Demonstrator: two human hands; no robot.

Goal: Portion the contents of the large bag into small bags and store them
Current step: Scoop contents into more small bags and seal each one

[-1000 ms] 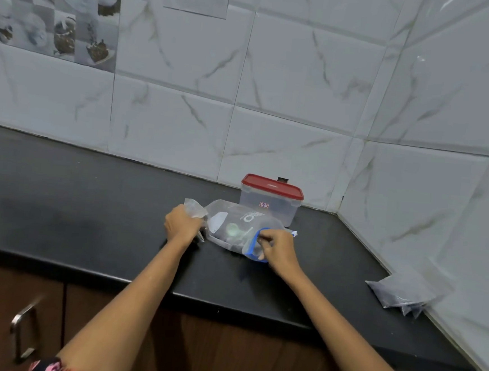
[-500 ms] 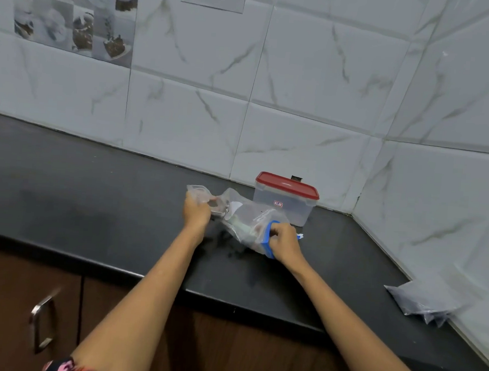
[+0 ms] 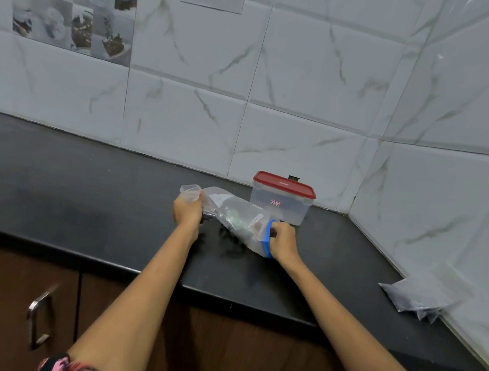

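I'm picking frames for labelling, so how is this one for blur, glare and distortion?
Head view: the hands and the zip bag are fairly sharp; the cabinet handle at lower left is smeared by motion; soft glare lies on the right wall tiles; wide-angle bending curves the countertop edge and tile lines.
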